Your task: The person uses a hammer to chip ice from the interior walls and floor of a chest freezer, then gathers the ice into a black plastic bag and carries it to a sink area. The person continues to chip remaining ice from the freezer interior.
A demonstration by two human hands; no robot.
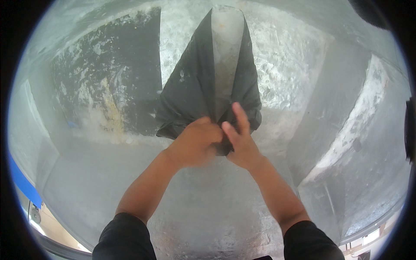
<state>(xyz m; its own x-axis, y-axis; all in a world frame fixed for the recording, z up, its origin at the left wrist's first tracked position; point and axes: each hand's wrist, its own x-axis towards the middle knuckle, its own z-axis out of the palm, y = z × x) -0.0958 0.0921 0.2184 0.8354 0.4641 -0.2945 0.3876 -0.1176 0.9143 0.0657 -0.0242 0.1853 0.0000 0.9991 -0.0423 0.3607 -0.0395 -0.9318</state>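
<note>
In front of me, a dark sheet [191,87], cloth or plastic, is wrapped around a long pale block [226,48], whose top face shows through a narrow gap between the folds. My left hand [201,139] is closed on gathered sheet at the near end of the bundle; motion blurs it. Beside it, my right hand [242,143] touches the gathered end with thumb and index finger spread apart. What lies between the palms is partly hidden.
A flat dark panel or sheet [130,65] with whitish and yellowish stains lies at the left. Bright, rough, translucent material [279,71] shows behind the bundle. A grey slanted strip [321,107] stands at the right. A smooth grey surface [221,201] spreads below my hands.
</note>
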